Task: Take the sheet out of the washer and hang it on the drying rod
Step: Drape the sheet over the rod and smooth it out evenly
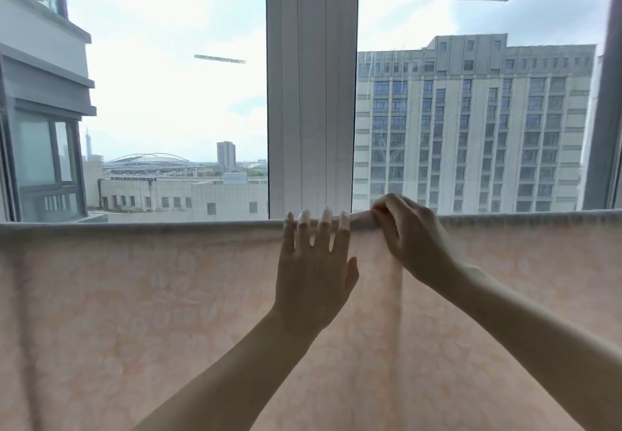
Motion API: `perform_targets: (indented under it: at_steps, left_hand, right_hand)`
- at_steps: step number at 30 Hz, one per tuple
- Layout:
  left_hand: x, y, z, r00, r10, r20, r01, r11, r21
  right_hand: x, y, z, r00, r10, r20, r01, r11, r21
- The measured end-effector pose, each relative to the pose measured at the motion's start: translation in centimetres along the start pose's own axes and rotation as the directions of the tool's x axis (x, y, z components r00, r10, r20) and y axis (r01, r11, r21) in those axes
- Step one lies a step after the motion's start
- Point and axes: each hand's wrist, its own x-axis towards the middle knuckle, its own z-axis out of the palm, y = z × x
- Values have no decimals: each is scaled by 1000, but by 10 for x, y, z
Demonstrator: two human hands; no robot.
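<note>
My right fingers (382, 210) pinch the thin, limp sheet's (134, 296) rod-top fold, left hand (313, 272) flat, fingers spread; I'd grip that fold.

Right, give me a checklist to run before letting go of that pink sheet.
1. Thin pink floral-patterned sheet draped over the rod: ok, its top fold runs across the whole view.
2. Left hand steadying the fold: ok, fingers spread flat over the top edge.
3. Right hand gripping: ok, pinching a bunched bit of fabric at the fold.
4. Fold smooth: not ok, a twisted bunch sits under the right hand, with a crease running down from it.
5. Both sides hanging evenly: cannot tell, the far side is hidden.
6. Bottom hem clear of the floor: cannot tell, out of view.
</note>
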Motion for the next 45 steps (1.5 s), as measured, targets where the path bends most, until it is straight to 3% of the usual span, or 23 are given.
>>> perform_targets:
  at_steps: [5,8,10,12,14,15,16,20,23,28,31,37,42,45]
  left_hand:
    - [5,21,4,1000,17,6,-17,1000,-16]
    - [3,21,6,999,21,-30,-22,999,-36]
    - [1,19,7,999,20,-33,-21,999,-40]
    - [-1,15,8,999,19,-29,-20,999,-36]
    - [-2,10,8,999,25,-35,-26,999,-36]
    - [-3,9,8,999,27,-43,-29,999,-39]
    - [-4,8,8,998,27,-52,-29,999,-45]
    - [0,5,5,995,-18,-96,7,994,-111]
    - [12,1,4,990,-99,-98,81,983,-166]
    - [8,15,10,994,-81,-73,68,985,-160]
    - [7,20,12,996,-62,-68,53,990,-130]
    - [7,19,13,996,-68,-60,63,995,-79]
    - [5,21,10,994,-70,-79,66,996,-57]
    - [3,19,9,995,-61,-79,58,998,-39]
  right_hand:
    - [0,2,-5,1000,12,16,-12,1000,0]
    - [15,-1,-11,974,216,70,-218,976,25]
    - [37,2,-12,884,381,271,-379,923,-61]
    - [56,1,-14,704,480,524,-517,852,-86]
    - [68,-1,-15,569,519,638,-625,777,-75]
    - [70,-2,-15,552,529,644,-641,763,-77]
    - [71,-4,-14,565,534,629,-635,768,-82]
    - [59,-13,-9,762,522,384,-537,840,-78]
    - [52,-10,-6,825,497,269,-500,864,-63]
    - [39,-3,-11,859,432,275,-415,902,-122]
    - [29,4,-19,878,367,307,-369,928,-53]
    - [-1,24,-44,938,289,193,-289,957,-30]
    - [-17,31,-48,975,150,164,-143,988,-55]
    - [-17,32,-47,980,138,143,-137,990,-18]
